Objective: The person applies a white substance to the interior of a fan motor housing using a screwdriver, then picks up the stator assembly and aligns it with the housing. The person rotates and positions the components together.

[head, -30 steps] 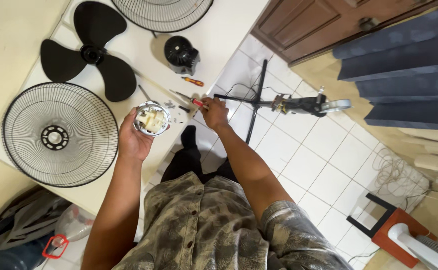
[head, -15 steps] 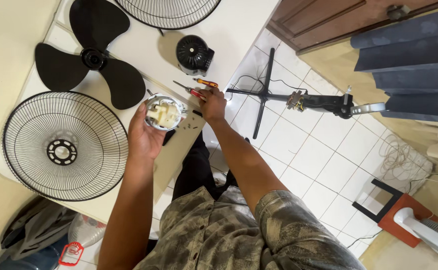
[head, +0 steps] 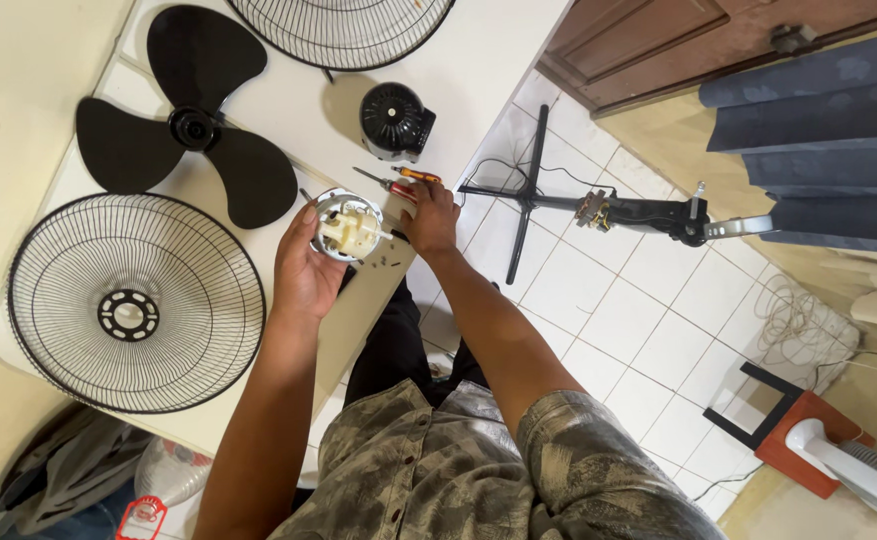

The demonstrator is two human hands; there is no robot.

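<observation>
Both hands have slid toward twelve o'clock on the table [head: 258,420] since the earlier frame. Left hand [head: 308,270] cups the small fan motor [head: 346,226], fingers curled round its casing, just above the table edge. Right hand [head: 430,215] lies over the screwdrivers [head: 398,182] at the motor's three o'clock, fingers bent onto one handle. Judging by this, the motor should stay steady and level while a tool is picked. Fan blade [head: 183,150] lies at ten o'clock.

Short-sleeved shirt in grey-green camouflage print, dark trousers, bare forearms.
</observation>
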